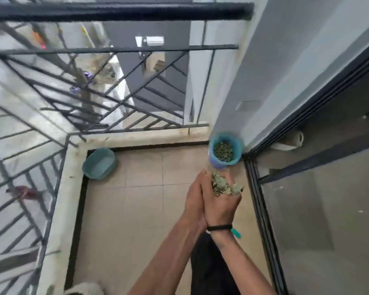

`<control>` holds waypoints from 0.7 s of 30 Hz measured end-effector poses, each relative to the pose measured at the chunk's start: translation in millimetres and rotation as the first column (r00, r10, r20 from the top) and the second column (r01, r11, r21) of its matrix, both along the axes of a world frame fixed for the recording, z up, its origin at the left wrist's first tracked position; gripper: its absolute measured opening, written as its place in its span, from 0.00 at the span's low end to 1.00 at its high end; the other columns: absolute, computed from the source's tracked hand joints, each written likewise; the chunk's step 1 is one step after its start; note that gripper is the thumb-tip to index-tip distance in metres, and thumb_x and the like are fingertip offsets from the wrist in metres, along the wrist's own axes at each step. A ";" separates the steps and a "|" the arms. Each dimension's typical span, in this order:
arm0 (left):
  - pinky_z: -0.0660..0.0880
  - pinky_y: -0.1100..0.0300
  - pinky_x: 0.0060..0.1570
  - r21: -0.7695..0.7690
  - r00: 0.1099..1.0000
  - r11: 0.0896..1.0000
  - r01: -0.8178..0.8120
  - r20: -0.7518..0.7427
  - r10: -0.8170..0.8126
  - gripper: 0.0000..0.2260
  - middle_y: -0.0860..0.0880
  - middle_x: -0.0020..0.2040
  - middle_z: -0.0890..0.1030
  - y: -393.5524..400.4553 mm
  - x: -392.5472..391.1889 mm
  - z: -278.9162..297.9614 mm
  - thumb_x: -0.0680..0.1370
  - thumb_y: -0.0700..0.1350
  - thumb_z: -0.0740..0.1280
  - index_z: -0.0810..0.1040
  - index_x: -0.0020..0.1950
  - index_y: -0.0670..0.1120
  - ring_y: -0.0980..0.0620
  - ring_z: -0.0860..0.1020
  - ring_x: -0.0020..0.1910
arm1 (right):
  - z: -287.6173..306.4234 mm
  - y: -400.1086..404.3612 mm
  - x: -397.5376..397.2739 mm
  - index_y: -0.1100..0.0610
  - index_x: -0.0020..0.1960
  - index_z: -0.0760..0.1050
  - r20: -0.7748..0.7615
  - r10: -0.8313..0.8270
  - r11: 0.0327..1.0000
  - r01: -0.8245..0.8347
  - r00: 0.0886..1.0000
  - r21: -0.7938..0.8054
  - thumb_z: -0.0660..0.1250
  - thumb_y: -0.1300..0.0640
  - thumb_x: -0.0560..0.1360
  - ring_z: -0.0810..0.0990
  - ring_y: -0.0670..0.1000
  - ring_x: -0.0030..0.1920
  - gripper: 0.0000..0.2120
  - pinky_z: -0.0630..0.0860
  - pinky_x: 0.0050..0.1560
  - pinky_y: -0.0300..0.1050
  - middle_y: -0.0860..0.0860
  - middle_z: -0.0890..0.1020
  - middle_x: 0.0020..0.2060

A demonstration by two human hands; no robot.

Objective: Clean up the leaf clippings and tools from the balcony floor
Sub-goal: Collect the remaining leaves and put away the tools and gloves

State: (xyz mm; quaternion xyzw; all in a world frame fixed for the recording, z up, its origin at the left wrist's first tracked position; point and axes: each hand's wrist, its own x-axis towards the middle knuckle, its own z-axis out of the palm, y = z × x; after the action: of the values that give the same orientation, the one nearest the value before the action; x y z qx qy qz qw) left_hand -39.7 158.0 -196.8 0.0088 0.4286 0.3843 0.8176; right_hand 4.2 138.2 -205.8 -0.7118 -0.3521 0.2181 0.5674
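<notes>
I stand on a small balcony and look down at its beige tiled floor (pixel 136 209), taking the blue bucket (pixel 225 153) in the far right corner as my landmark. Far to the left of the bucket, a black metal railing (pixel 51 99) with slanted bars runs along the balcony's raised concrete edge. Nearer the bucket but still well to its left, a teal basin (pixel 99 163) sits in the far left corner of the floor, against that edge. The bucket itself stands where the floor meets the grey wall and the dark sliding door frame (pixel 262 209), and it already holds a layer of dark green leaves. Just in front of the bucket, between it and me, my two hands are pressed side by side. My left hand (pixel 195 199) cups against my right hand (pixel 219 207), fingers curled upward, and together their grip holds a heap of dry, pale green leaf clippings (pixel 225 186). The heap sits close to the bucket's near rim, not yet in it. A black band (pixel 219 227) with a teal tag circles my right wrist. To the right of the bucket, the glass door panel reflects dimly.
</notes>
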 end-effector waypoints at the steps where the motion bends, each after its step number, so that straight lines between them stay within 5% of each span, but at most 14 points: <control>1: 0.79 0.64 0.33 -0.019 0.999 0.999 0.046 0.010 -0.046 0.24 0.47 0.34 0.83 21.1 20.8 -16.7 0.84 0.48 0.57 0.83 0.33 0.44 0.53 0.82 0.32 | -17.3 19.0 19.9 0.54 0.41 0.76 -0.012 -0.053 0.998 0.052 0.999 -0.026 0.75 0.60 0.74 0.80 0.43 0.32 0.09 0.77 0.36 0.40 0.44 0.82 0.31; 4: 0.80 0.62 0.38 -0.105 0.994 0.988 0.111 0.023 -0.109 0.19 0.46 0.35 0.83 84.3 78.6 -71.9 0.80 0.46 0.60 0.84 0.35 0.43 0.52 0.83 0.33 | -73.2 76.8 76.5 0.54 0.39 0.75 -0.029 -0.137 0.981 0.132 0.990 -0.143 0.75 0.59 0.73 0.79 0.41 0.30 0.10 0.76 0.35 0.41 0.43 0.81 0.30; 7: 0.77 0.57 0.55 -0.111 0.978 0.975 0.195 -0.056 -0.202 0.11 0.45 0.46 0.83 148.3 130.7 -140.2 0.76 0.46 0.65 0.84 0.48 0.41 0.49 0.82 0.44 | -145.6 138.7 131.8 0.53 0.41 0.75 0.047 -0.151 0.958 0.158 0.987 -0.239 0.73 0.51 0.72 0.80 0.44 0.32 0.09 0.77 0.36 0.45 0.44 0.80 0.28; 9: 0.70 0.52 0.71 -0.133 0.953 0.959 0.251 -0.140 -0.269 0.19 0.42 0.61 0.80 192.9 165.9 -198.9 0.79 0.48 0.64 0.79 0.66 0.40 0.45 0.79 0.60 | -207.6 180.8 167.4 0.52 0.43 0.75 0.107 -0.152 0.938 0.177 0.983 -0.296 0.69 0.43 0.72 0.82 0.52 0.34 0.12 0.78 0.37 0.48 0.47 0.81 0.30; 11: 0.64 0.48 0.77 -0.188 0.934 0.934 0.303 -0.137 -0.331 0.25 0.40 0.72 0.74 238.0 196.7 -263.7 0.83 0.53 0.59 0.71 0.75 0.40 0.41 0.73 0.72 | -275.8 221.4 198.9 0.53 0.44 0.76 0.114 -0.181 0.909 0.210 0.977 -0.361 0.65 0.39 0.70 0.83 0.57 0.37 0.17 0.79 0.40 0.50 0.50 0.82 0.32; 14: 0.70 0.46 0.73 -0.237 0.901 0.901 0.363 -0.156 -0.404 0.27 0.38 0.67 0.79 299.6 239.9 -358.7 0.85 0.59 0.53 0.76 0.70 0.40 0.40 0.76 0.69 | -379.2 275.6 238.6 0.54 0.50 0.80 0.117 -0.235 0.852 0.263 0.965 -0.453 0.63 0.35 0.70 0.84 0.58 0.45 0.23 0.79 0.46 0.48 0.53 0.85 0.40; 17: 0.79 0.53 0.54 -0.261 0.833 0.855 0.449 -0.224 -0.506 0.25 0.43 0.43 0.87 350.6 271.7 -433.6 0.86 0.59 0.51 0.80 0.51 0.44 0.47 0.85 0.45 | -472.0 315.8 273.6 0.54 0.57 0.80 0.072 -0.252 0.785 0.247 0.965 -0.568 0.68 0.40 0.74 0.83 0.57 0.53 0.20 0.77 0.53 0.47 0.54 0.86 0.49; 19: 0.77 0.54 0.43 -0.297 0.745 0.806 0.511 -0.314 -0.588 0.25 0.44 0.41 0.86 380.2 284.2 -475.1 0.85 0.60 0.51 0.80 0.53 0.44 0.47 0.84 0.39 | -525.8 330.7 296.1 0.55 0.59 0.79 0.019 -0.253 0.759 0.210 0.967 -0.617 0.71 0.43 0.74 0.82 0.57 0.57 0.20 0.77 0.56 0.47 0.55 0.85 0.52; 21: 0.78 0.51 0.46 -0.297 0.686 0.765 0.571 -0.339 -0.643 0.27 0.40 0.51 0.84 397.8 283.8 -509.1 0.84 0.62 0.51 0.79 0.66 0.44 0.44 0.83 0.43 | -562.8 338.0 314.2 0.54 0.64 0.77 -0.119 -0.236 0.722 0.093 0.964 -0.686 0.74 0.46 0.73 0.81 0.56 0.61 0.23 0.75 0.60 0.45 0.54 0.83 0.59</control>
State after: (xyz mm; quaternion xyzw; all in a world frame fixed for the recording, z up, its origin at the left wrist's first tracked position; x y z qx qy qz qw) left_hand 244.1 555.8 -705.8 0.1646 0.5977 0.0420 0.7835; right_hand 318.4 476.2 -768.7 -0.8717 -0.1260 0.3487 0.3203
